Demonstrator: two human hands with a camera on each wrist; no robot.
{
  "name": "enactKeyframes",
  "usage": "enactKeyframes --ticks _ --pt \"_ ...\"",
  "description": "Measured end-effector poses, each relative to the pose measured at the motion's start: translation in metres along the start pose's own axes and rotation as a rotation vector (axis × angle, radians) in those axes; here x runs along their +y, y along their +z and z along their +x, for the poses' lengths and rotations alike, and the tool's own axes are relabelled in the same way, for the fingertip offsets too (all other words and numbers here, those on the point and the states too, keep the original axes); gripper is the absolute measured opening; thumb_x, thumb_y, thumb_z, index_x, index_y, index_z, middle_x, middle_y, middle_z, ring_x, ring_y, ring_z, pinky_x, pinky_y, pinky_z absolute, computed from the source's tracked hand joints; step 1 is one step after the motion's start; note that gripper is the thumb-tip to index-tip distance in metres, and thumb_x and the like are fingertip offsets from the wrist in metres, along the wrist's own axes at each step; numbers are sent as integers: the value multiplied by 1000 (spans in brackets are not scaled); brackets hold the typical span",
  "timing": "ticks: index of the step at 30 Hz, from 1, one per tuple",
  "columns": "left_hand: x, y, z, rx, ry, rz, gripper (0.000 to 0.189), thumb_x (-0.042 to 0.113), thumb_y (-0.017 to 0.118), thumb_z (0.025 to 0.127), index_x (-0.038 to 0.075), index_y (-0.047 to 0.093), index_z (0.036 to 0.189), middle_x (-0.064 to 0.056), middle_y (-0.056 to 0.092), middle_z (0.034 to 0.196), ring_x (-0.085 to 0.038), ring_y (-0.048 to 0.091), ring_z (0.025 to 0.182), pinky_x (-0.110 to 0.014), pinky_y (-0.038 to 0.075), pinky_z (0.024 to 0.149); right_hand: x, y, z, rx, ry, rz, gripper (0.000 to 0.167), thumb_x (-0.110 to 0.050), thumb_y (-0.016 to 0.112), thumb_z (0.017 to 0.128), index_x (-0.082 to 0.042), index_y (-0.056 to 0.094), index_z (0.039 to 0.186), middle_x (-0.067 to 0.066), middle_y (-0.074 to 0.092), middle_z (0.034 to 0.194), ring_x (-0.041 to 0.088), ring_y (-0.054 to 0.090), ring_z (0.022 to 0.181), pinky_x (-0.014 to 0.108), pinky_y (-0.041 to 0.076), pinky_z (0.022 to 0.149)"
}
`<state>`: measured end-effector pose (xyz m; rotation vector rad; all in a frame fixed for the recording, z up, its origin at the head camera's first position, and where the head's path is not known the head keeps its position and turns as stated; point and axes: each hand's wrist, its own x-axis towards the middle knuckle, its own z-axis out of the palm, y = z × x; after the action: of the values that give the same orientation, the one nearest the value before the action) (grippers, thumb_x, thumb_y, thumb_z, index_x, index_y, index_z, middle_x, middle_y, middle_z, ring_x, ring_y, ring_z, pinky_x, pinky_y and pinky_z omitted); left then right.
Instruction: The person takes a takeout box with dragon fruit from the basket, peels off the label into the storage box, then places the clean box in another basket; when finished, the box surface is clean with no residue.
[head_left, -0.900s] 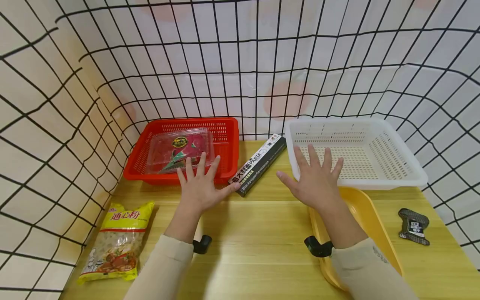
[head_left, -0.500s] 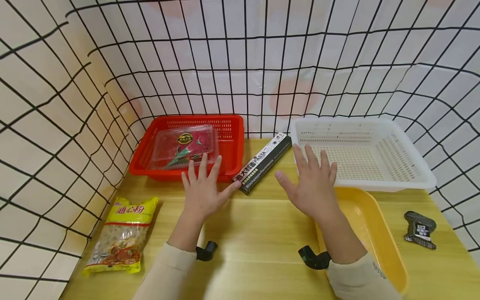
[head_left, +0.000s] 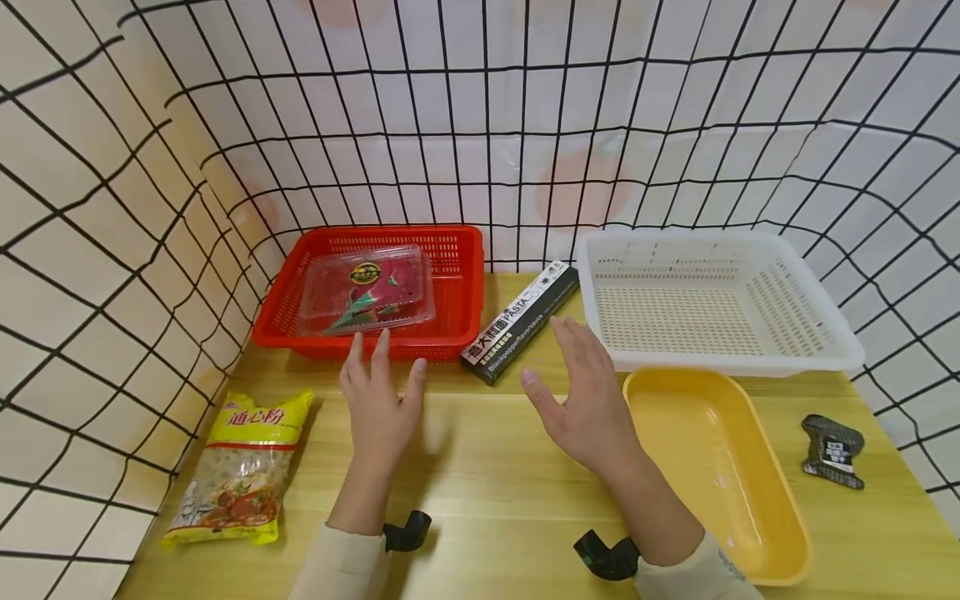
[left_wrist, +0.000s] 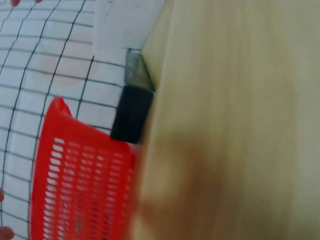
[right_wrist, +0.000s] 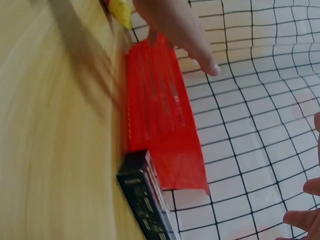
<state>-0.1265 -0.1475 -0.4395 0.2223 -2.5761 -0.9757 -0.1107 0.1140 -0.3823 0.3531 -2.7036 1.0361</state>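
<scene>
My left hand (head_left: 378,412) hovers above the table in front of the red basket (head_left: 459,287), fingers loosely spread and holding nothing. In that basket lies a clear plastic clamshell (head_left: 367,287) with red and green contents. My right hand (head_left: 588,408) hovers left of the yellow tray (head_left: 708,450), thumb apart from the fingers, with nothing in its grasp. Between the two baskets a black and white pasta box (head_left: 521,321) lies slanted, just beyond the right fingertips. The right wrist view shows the box's dark end (right_wrist: 137,175) and my left hand (right_wrist: 180,30) over the red basket.
A white basket (head_left: 825,333) stands at the back right. On the far left lies a yellow-topped bag of macaroni (head_left: 247,471). A small dark packet (head_left: 832,452) lies right of the yellow tray. Black wire mesh (head_left: 517,133) encloses the back and sides.
Both hands have drawn back toward the front and turned, their fingers less widely spread. The right hand has also moved left, baring more of the yellow tray. The objects stay put.
</scene>
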Motion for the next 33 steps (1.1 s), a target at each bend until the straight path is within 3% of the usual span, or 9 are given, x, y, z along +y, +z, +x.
enactKeyframes --ticks 6,13,20,27,33 --pt "-19 -1 0 170 -93 -194 67 44 60 100 14 38 156 -17 12 169 -44 19 153 -71 33 114 -6 15 -6 23 -10 122 69 -44 59 100 -14 36 158 12 35 165 36 32 153 61 29 122" --pt "-33 -3 18 335 -204 -408 68 45 59 101 16 36 157 -13 9 169 -38 24 153 -63 38 115 -18 38 -4 -13 20 236 64 -45 58 101 -18 40 156 9 42 160 33 40 148 60 35 119" --pt "-38 7 35 403 -255 -486 70 44 59 100 20 32 159 -10 4 170 -34 14 156 -60 27 124 -29 60 0 -13 28 361 57 -40 58 101 -20 45 153 6 49 154 31 46 144 57 41 116" --pt "-51 15 47 446 -306 -561 74 43 64 98 21 30 160 -9 -3 170 -36 12 157 -55 28 124 -35 78 13 -5 18 437 56 -39 58 100 -19 47 151 7 50 153 33 49 141 53 46 113" --pt "-65 12 55 423 -371 -571 74 44 65 97 24 28 159 -10 6 168 -36 19 155 -53 27 125 -43 84 36 -28 44 480 56 -44 55 100 -24 47 152 3 47 156 30 48 142 49 48 112"
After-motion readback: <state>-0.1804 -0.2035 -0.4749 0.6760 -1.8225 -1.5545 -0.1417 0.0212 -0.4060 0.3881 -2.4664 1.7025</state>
